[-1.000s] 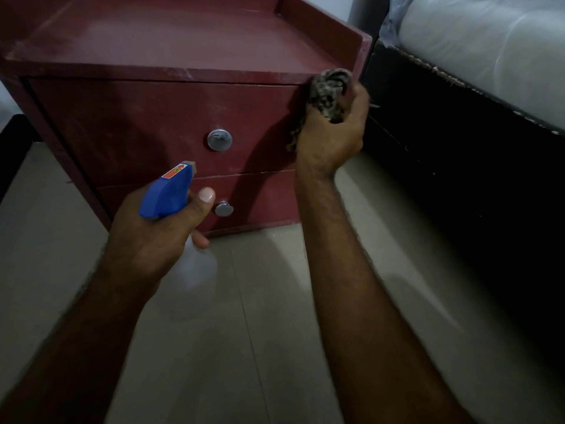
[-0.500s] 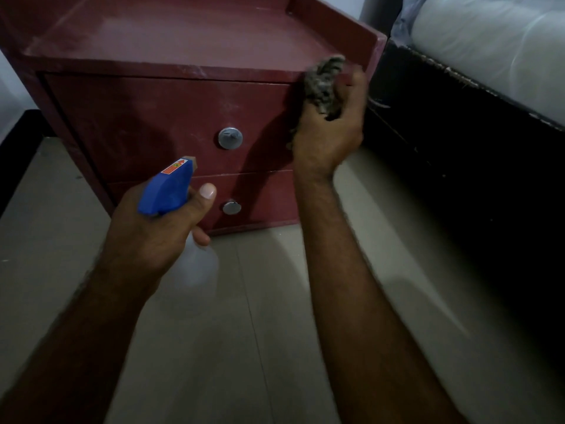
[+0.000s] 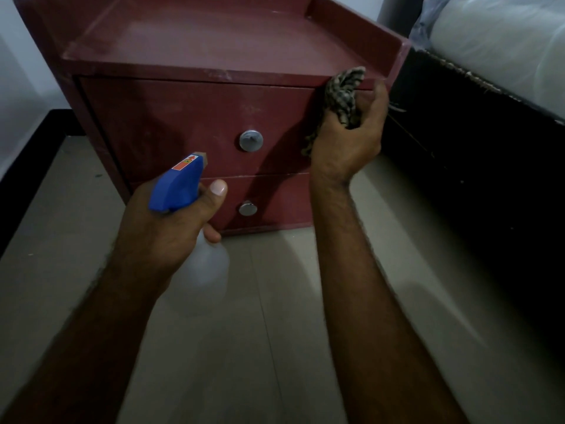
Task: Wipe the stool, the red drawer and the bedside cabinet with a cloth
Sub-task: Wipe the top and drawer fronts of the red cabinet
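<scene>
Right hand grips the checked cloth at the bedside cabinet top corner, left hand clutching the spray bottle. Looks mid-wipe; next probably sweep the drawer front just left of it.

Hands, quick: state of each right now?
Left hand: closed, gripping the spray bottle.
Right hand: closed, gripping the cloth at the bedside cabinet's upper right corner.

Red cabinet, checked cloth

I am sliding my right hand and the checked cloth it grips up the bedside cabinet's near right corner, from the red drawer's end onto the top's front lip.
</scene>
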### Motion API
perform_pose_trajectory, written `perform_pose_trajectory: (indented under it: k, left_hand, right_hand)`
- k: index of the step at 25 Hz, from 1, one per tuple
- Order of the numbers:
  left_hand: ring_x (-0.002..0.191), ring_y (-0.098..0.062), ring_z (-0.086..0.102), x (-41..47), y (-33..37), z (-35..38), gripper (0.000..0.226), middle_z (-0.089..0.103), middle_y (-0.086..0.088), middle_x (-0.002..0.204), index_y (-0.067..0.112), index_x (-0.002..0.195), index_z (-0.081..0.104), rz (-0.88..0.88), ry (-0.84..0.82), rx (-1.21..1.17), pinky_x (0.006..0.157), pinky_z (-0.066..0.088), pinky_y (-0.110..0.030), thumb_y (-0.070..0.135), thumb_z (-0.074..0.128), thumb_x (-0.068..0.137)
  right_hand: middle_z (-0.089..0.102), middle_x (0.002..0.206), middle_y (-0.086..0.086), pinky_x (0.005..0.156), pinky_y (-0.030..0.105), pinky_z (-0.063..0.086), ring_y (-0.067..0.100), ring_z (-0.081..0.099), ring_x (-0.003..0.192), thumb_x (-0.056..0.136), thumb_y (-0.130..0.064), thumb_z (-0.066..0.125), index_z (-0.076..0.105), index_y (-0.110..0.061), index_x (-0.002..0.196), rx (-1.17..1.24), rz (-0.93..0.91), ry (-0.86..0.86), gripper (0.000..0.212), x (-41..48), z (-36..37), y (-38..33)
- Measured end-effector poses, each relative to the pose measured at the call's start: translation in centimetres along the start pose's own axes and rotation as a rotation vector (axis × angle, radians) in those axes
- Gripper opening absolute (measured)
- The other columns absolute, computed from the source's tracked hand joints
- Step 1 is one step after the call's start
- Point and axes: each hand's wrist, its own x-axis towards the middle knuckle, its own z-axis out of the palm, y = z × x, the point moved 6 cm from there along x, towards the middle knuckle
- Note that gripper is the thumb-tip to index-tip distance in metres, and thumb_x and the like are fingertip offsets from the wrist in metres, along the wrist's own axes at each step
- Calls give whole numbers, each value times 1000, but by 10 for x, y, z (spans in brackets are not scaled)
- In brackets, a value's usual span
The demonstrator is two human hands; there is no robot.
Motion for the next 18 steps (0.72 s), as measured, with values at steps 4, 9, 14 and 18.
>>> perform_pose_trajectory:
  k: [4, 9, 14, 18]
  left_hand:
    - [61, -27, 71, 3, -4, -4, 16, 68, -6, 79, 61, 74, 62, 16, -9, 19, 83, 58, -59, 51, 69, 84]
    - [60, -28, 71, 3, -9, -4, 14, 67, -10, 78, 56, 75, 63, 2, 3, -8, 80, 60, -57, 50, 71, 84]
    - [59, -27, 71, 4, -10, 3, 14, 70, -4, 72, 56, 75, 65, -22, 12, -28, 83, 59, -54, 49, 73, 84]
    - [59, -24, 70, 5, -9, 11, 16, 69, -6, 73, 56, 72, 64, -22, 0, -20, 81, 57, -49, 49, 72, 83]
  right_hand:
    - [75, 101, -4, 77, 41, 59, 21, 70, 89, 76, -8, 77, 62, -18, 142, 4, -78, -175, 68, -42, 27, -22]
    - [75, 107, -9, 80, 32, 58, 21, 67, 95, 79, -1, 76, 60, -14, 144, 31, -154, -371, 69, -57, 35, -26]
    - [71, 102, -19, 85, 22, 56, 2, 69, 93, 76, -9, 77, 58, -18, 145, 5, -18, -192, 72, -8, 6, 3]
    - [68, 96, -23, 84, 13, 52, -11, 66, 86, 73, -8, 81, 60, -15, 144, 29, 68, -35, 74, 35, -16, 24]
